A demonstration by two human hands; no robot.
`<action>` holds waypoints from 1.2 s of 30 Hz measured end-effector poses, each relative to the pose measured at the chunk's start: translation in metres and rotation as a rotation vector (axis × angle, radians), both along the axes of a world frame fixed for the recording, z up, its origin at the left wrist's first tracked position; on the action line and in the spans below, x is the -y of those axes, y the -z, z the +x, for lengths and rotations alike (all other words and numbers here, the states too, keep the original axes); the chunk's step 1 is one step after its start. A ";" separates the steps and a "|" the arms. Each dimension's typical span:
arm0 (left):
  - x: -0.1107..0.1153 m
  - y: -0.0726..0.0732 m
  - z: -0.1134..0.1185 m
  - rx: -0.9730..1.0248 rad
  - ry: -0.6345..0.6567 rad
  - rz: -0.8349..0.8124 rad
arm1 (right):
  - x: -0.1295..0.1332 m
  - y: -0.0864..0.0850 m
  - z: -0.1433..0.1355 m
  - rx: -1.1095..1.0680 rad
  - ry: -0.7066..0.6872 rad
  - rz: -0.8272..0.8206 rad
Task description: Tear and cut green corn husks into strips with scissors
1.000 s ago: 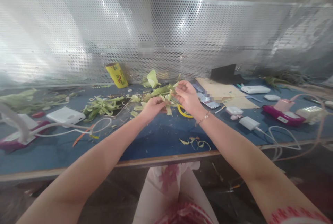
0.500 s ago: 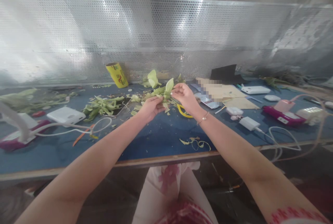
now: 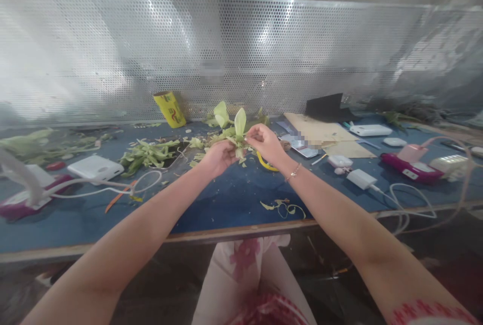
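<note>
A leafy green sprig with one broad pale leaf standing up is between my two hands over the blue table. My left hand is closed around its lower part, fingers curled. At the sprig's right side my right hand pinches with thumb and forefinger near the base of the leaf; what exactly lies in the pinch is too small to tell. Below the right hand, partly hidden by it, lies a yellow ring-shaped item. A pile of cut green stems rests left of my left hand.
A yellow cardboard tube leans by the perforated metal screen. Papers, a white charger and a purple power strip lie to the right. On the left are a white power bank and cables. Plant scraps lie near the front edge.
The upright leaf of the sprig has shifted slightly left and turned more upright. My right hand has moved a little left and down, closer to my left hand, whose fingers have curled in more.
</note>
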State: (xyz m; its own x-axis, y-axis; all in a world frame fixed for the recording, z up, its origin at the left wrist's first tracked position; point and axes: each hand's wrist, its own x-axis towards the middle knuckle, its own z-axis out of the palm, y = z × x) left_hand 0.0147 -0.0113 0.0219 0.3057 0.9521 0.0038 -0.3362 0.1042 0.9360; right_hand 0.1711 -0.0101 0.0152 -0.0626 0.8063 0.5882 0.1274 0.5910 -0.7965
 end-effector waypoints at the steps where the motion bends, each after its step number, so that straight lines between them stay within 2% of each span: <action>1: 0.000 0.000 0.000 -0.001 -0.004 0.007 | 0.000 0.000 0.000 0.002 0.009 0.004; 17: 0.004 0.004 0.001 -0.085 0.049 0.097 | 0.000 -0.001 0.004 0.091 0.166 0.055; 26: 0.001 0.011 0.002 -0.209 -0.001 0.288 | 0.004 -0.001 0.000 0.066 0.130 0.000; 36: 0.004 0.007 0.003 -0.068 -0.005 0.216 | 0.006 -0.002 -0.001 0.069 0.099 0.063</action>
